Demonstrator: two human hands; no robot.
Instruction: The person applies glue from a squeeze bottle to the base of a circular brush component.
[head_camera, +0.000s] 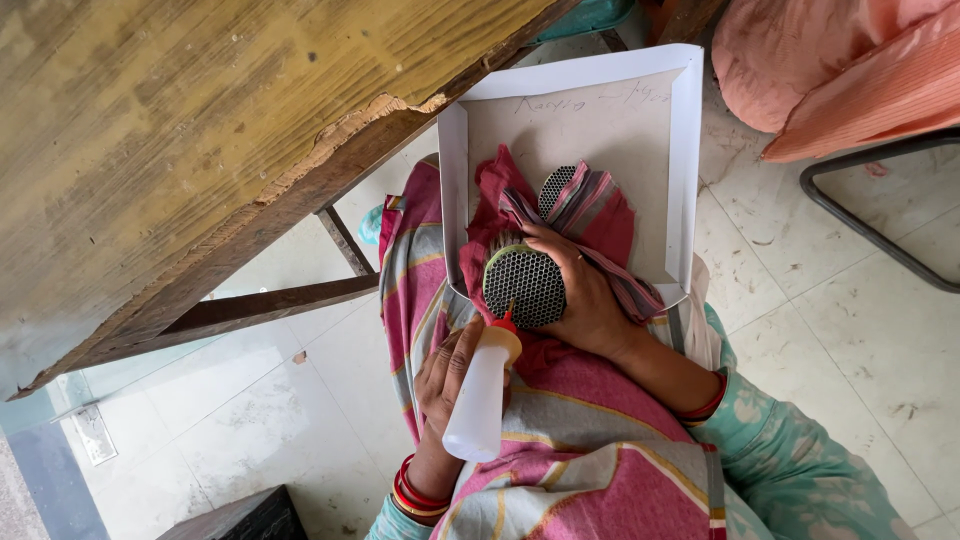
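My left hand (447, 372) grips a white squeeze bottle (479, 395) with a red nozzle, whose tip touches the edge of a round black honeycomb-mesh disc (525, 283). My right hand (585, 296) holds that disc against a red striped cloth (592, 217). A second mesh disc (555, 187) peeks from under the cloth. All of this lies in a shallow white cardboard tray (688, 170) resting on my lap, over a pink, grey and yellow striped fabric (575, 440). Red bangles circle both wrists.
A worn wooden tabletop (190, 130) with a chipped edge fills the upper left, with its frame (262, 308) beneath. A person in peach clothing (830, 70) sits at the upper right beside a dark metal chair leg (870, 225). Pale tiled floor (850, 340) lies around.
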